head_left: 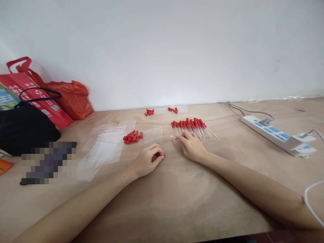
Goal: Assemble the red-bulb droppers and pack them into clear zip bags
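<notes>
My left hand (149, 158) is closed, pinching a red rubber bulb (160, 154) just above the table. My right hand (191, 145) has its fingers closed around a thin clear tube (173, 136), whose end sticks out to the left of the fingertips. Just behind that hand lies a row of droppers (188, 125), clear tubes with red bulbs on their far ends. Beyond my left hand, bare clear tubes (152, 136) lie side by side. A pile of loose red bulbs (131, 137) rests to their left.
Clear zip bags (103, 148) lie at left, beside a dark, pixelated object (50, 162). Small groups of red bulbs (149, 112) and more bags sit near the wall. A white power strip (275, 133) with cables stands right. Red bags (73, 99) and a black bag (27, 126) fill the far left.
</notes>
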### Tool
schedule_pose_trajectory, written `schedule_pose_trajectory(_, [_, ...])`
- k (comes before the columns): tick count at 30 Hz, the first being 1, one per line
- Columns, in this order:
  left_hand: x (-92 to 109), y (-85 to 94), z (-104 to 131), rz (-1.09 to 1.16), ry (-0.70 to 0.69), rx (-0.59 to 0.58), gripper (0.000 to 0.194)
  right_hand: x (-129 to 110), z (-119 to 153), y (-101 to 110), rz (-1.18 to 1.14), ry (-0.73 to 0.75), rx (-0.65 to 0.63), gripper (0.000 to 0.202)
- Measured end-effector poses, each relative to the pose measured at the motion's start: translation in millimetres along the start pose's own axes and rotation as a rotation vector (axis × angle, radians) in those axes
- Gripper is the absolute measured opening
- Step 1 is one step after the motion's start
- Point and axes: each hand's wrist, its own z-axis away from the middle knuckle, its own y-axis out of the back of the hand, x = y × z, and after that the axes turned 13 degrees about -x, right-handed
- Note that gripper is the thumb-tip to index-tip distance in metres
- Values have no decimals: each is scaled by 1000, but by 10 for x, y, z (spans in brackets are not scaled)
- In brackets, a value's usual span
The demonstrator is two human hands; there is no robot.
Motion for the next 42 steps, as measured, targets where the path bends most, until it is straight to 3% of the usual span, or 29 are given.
schedule_pose_trajectory(3, [-39,-19,-8,-41,33,20,6,19,124,-39,-60,110,22,27])
schedule_pose_trajectory(6, [-95,-29,-14,-117,32,48,23,-15,163,-54,-141,179,35,24])
schedule_pose_trajectory(13, [-89,-72,-31,-165,19,62,18,-89,163,-73,-181,276,117,24])
schedule_pose_trajectory(18, [3,-56,-30,-230,136,59,15,-78,175,-79,-194,314,145,26])
schedule_pose_trajectory(28, [18,-91,-8,-249,43,119,15,-69,154,-98,-224,364,143,27])
schedule_pose_trajectory(42, [71,-101,-7,-298,-27,163,18,-158,135,-21,-122,376,36,25])
